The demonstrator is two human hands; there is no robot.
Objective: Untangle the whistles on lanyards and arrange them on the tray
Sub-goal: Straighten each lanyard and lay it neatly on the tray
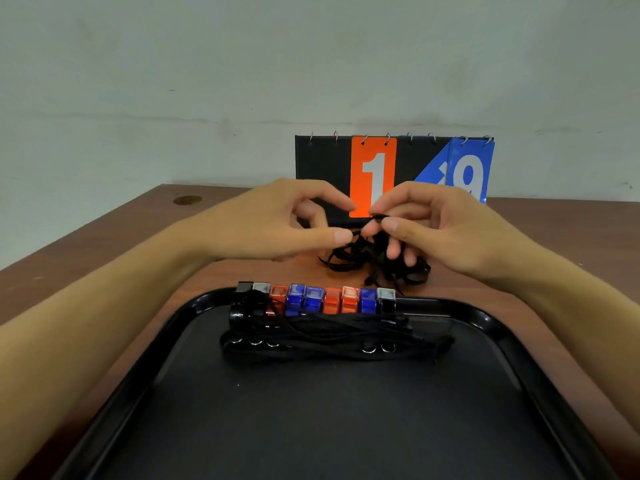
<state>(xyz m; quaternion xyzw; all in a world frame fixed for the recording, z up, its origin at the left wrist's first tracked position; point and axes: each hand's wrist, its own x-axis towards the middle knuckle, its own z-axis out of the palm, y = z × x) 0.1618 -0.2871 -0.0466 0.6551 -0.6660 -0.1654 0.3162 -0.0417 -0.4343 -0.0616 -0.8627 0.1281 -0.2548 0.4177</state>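
Head view showed both hands, left (277,223) and right (440,226), pinching limp black cords of the tangle (374,265) just beyond the tray's (491,327) far rim. Light and floppy, it looked best taken one strand at a time near a knot.

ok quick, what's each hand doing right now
Left hand: pinching the tangled black lanyard.
Right hand: pinching the same lanyard tangle.

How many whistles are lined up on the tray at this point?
9, in one row along the far rim of the tray: black, silver, red, two blue, two red, blue, silver. More may hide in the tangled lanyards beyond.
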